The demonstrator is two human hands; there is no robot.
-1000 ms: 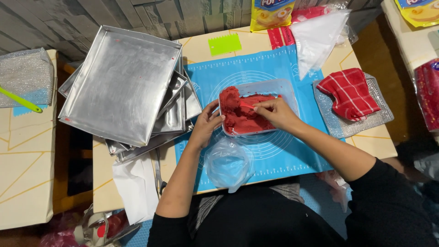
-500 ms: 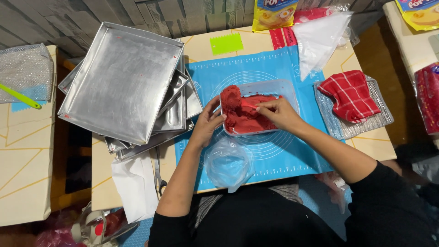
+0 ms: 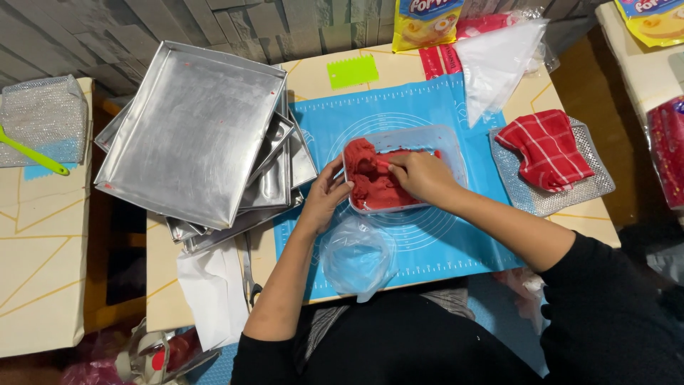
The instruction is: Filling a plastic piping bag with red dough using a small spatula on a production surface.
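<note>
My right hand (image 3: 422, 176) is down in the clear tub (image 3: 452, 153) on the blue mat (image 3: 427, 235), fingers pinched into the red dough (image 3: 370, 184). The dough is heaped at the tub's left end, lying left of that grip. My left hand (image 3: 329, 194) braces the tub's left wall, fingers curled on the rim, nearer the mound. A clear plastic bag (image 3: 358, 257) waits near me.

A mat (image 3: 434, 242) covers the table's (image 3: 160, 285) middle, with a tub of dough (image 3: 399, 171) on it and a crumpled bag (image 3: 356, 257) at its near edge. Stacked trays (image 3: 192, 135) fill the left side; a folded cloth (image 3: 547, 150) lies right.
</note>
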